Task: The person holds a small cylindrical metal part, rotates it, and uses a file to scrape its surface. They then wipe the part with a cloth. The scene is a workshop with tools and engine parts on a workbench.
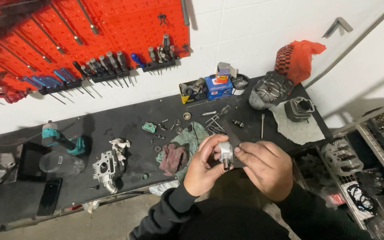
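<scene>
Both the left hand [203, 171] and right hand [265, 166] grip a metal piston [225, 153], its pin pointing down.

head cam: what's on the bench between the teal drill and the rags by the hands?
In the head view, a grey metal engine casting with a white cloth scrap on it lies between the teal drill and the rags.

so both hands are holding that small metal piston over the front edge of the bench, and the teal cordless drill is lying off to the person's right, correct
Not quite. The head view shows the left hand and right hand holding the small metal piston over the front edge of the bench, but the teal cordless drill lies off to the person's left, not the right.
</scene>
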